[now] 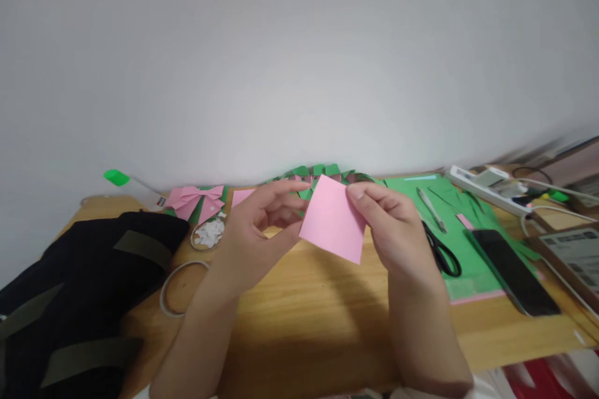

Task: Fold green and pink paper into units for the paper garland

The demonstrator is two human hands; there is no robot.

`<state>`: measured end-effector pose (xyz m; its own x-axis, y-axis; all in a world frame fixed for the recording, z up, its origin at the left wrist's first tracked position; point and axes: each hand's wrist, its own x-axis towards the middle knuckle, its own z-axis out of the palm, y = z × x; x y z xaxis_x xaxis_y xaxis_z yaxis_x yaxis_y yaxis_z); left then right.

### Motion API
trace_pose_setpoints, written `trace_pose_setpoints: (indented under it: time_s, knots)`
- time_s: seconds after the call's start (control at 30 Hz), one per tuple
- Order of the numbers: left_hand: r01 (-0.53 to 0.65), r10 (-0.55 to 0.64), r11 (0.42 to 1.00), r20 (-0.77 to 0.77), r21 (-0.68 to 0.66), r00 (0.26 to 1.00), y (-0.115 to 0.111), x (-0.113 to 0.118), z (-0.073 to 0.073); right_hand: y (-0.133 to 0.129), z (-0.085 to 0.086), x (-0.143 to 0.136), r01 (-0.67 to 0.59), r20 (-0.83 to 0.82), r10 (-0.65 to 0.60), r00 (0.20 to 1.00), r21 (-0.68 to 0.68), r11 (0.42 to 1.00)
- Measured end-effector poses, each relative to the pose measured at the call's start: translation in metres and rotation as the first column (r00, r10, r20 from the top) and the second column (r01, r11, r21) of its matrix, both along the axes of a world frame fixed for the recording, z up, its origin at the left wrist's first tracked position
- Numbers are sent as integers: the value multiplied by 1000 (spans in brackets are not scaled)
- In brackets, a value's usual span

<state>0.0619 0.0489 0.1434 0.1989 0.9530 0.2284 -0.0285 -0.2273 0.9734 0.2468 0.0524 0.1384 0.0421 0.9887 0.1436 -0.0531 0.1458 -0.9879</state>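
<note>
A square pink sheet of paper is held up, tilted, above the table. My right hand pinches it at the upper right edge, thumb in front. My left hand is at the paper's left side with thumb and fingers apart. Its thumb tip meets the lower left corner; whether it presses there I cannot tell. Behind the left hand, part of another pink sheet shows. Beyond the held paper lies a green and pink paper piece with cut flaps, partly covered by the hands.
Left are a pink paper bow, white scraps, a tape ring and dark cloth. Right are green sheets, black-handled scissors, a pen-like tool, a phone and a power strip. A wall rises behind.
</note>
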Motion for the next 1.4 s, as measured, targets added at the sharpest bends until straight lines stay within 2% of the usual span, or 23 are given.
trace_pose_setpoints:
  time_s: [0.07, 0.13, 0.2, 0.3, 0.43, 0.63, 0.83, 0.93, 1.03, 1.17, 1.3, 1.4]
  knots:
    - [-26, 29, 998, -72, 53, 997, 2, 1, 0, -2, 2, -1, -124, 39, 125, 991, -29, 992]
    - [2, 19, 990, -142, 140, 990, 4, 0, -1, -5, 3, -1, -203, 68, 207, 976, -58, 978]
    - [14, 27, 980, -199, 200, 980, 5, -1, -2, -6, 2, 0, -165, 89, 171, 981, -75, 983]
    - [-48, 84, 987, -241, 154, 967, 7, -2, -5, -7, 0, 1, -83, 79, 86, 993, -40, 996]
    - [-26, 39, 997, -175, 73, 984, 7, 0, -6, -6, 3, -1, -140, 6, 140, 990, 29, 990]
    - [0, 4, 998, -76, 57, 997, 9, 3, -4, -5, 6, -5, -170, -59, 170, 984, 5, 985]
    - [17, 5, 986, -130, 166, 992, 7, 1, -2, -9, 4, -5, -155, -106, 154, 982, -9, 988]
    - [9, 25, 978, -163, 210, 986, 6, -1, -2, -13, 6, -5, -63, -60, 61, 996, -24, 998]
    - [33, -4, 973, -125, 229, 992, 4, -3, -3, -14, 8, -4, 16, 7, -16, 1000, 27, 1000]
    - [87, -81, 975, -41, 203, 996, -2, -2, -4, -15, 8, -2, 2, -13, -1, 1000, 76, 997]
    - [24, -32, 975, 35, 220, 999, -9, 0, -1, -19, 9, -4, -7, -8, 8, 1000, 104, 995]
    - [30, -36, 969, 21, 247, 999, -9, -1, -1, -21, 10, -4, -54, 3, 54, 999, 151, 987]
